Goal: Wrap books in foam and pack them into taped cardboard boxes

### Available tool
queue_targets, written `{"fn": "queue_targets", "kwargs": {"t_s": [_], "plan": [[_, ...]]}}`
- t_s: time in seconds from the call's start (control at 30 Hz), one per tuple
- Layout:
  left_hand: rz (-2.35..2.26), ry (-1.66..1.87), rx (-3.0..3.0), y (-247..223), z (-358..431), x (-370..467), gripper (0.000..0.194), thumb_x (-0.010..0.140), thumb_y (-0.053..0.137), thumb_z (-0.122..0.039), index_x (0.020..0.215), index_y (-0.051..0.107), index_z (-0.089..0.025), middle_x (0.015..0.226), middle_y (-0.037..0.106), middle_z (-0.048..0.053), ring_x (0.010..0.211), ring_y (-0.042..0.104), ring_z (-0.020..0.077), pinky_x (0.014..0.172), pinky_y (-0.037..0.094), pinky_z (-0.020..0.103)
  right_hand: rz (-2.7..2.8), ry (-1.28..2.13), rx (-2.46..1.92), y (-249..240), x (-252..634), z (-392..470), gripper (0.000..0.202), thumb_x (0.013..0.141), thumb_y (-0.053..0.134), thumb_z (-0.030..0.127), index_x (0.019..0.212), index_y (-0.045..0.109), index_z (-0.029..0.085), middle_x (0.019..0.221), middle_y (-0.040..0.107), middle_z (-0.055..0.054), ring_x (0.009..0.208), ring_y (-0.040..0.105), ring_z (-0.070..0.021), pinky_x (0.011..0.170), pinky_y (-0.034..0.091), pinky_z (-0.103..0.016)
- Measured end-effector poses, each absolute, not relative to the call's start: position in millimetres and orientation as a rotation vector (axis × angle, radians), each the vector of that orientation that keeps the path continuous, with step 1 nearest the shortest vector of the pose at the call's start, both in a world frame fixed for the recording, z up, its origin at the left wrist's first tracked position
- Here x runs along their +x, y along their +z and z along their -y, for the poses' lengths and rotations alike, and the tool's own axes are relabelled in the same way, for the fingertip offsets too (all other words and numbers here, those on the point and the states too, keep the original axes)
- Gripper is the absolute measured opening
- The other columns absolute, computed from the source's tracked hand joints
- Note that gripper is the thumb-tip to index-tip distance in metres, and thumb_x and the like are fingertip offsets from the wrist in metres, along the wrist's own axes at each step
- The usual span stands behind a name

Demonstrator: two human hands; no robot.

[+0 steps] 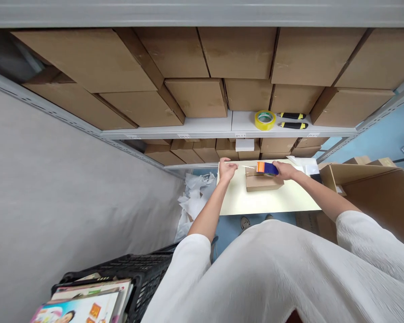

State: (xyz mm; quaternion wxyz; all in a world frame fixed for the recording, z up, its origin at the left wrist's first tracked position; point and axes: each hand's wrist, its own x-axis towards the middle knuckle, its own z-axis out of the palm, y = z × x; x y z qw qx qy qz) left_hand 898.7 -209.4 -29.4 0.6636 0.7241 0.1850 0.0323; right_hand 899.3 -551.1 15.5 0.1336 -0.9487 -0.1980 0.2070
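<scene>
A small brown cardboard box (264,183) lies on the pale tabletop (235,202) in front of me. My right hand (285,171) is wrapped round a blue and orange tape dispenser (267,168), held over the far part of the box. To the left of the box, my left hand (228,170) is closed, thumb and fingertips pinched together. A shiny strip of clear tape (248,167) shows between those fingertips and the dispenser. Its end at the left fingers is too fine to see clearly.
Shelves of cardboard boxes (239,51) rise beyond the table. A yellow tape roll (265,120) and two utility knives (292,125) sit on one shelf. An open carton (373,188) stands right, white wrapping scraps (195,197) left, and a black crate (144,273) lower left.
</scene>
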Motion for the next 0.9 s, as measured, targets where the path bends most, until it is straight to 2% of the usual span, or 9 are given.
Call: {"fn": "queue_targets", "kwargs": {"t_s": [0.13,0.33,0.6,0.8,0.9], "plan": [[-0.468,0.054,1.550,-51,209,886,0.048,0.075,0.078,-0.018,0.112,0.049,-0.026,0.071,0.074,-0.003,0.070,0.073,0.0183,0.068,0.050,0.028,0.595,0.567,-2.770,20,899,553,0.044,0.091,0.078,0.056,0.117,0.058,0.026,0.120,0.074,-0.015,0.100,0.070,-0.0337,0.078,0.047,-0.038],[-0.549,-0.010,1.540,-82,211,873,0.048,0.073,0.079,-0.019,0.112,0.051,-0.026,0.074,0.076,-0.002,0.074,0.076,0.0188,0.072,0.053,0.029,0.607,0.539,-2.843,20,896,552,0.044,0.093,0.077,0.049,0.125,0.060,0.024,0.125,0.072,-0.016,0.105,0.068,-0.0340,0.083,0.048,-0.038],[-0.584,-0.010,1.568,-113,219,869,0.041,0.069,0.081,-0.022,0.101,0.056,-0.026,0.071,0.072,-0.002,0.083,0.079,0.0226,0.086,0.057,0.036,0.656,0.541,-2.888,20,899,549,0.046,0.094,0.076,0.042,0.133,0.060,0.022,0.130,0.071,-0.017,0.107,0.067,-0.0344,0.085,0.049,-0.038],[-0.623,-0.029,1.463,-136,228,866,0.038,0.068,0.082,-0.023,0.098,0.058,-0.026,0.071,0.071,-0.003,0.075,0.075,0.0195,0.083,0.057,0.035,0.637,0.563,-2.879,25,901,543,0.052,0.092,0.079,0.041,0.138,0.060,0.024,0.133,0.071,-0.016,0.110,0.068,-0.0337,0.088,0.050,-0.037],[-0.631,-0.040,1.424,-146,234,866,0.039,0.067,0.083,-0.023,0.098,0.058,-0.025,0.072,0.071,-0.003,0.073,0.074,0.0188,0.082,0.057,0.034,0.591,0.572,-2.837,28,902,543,0.060,0.088,0.085,0.047,0.137,0.061,0.023,0.131,0.071,-0.016,0.112,0.068,-0.0339,0.088,0.050,-0.036]]}}
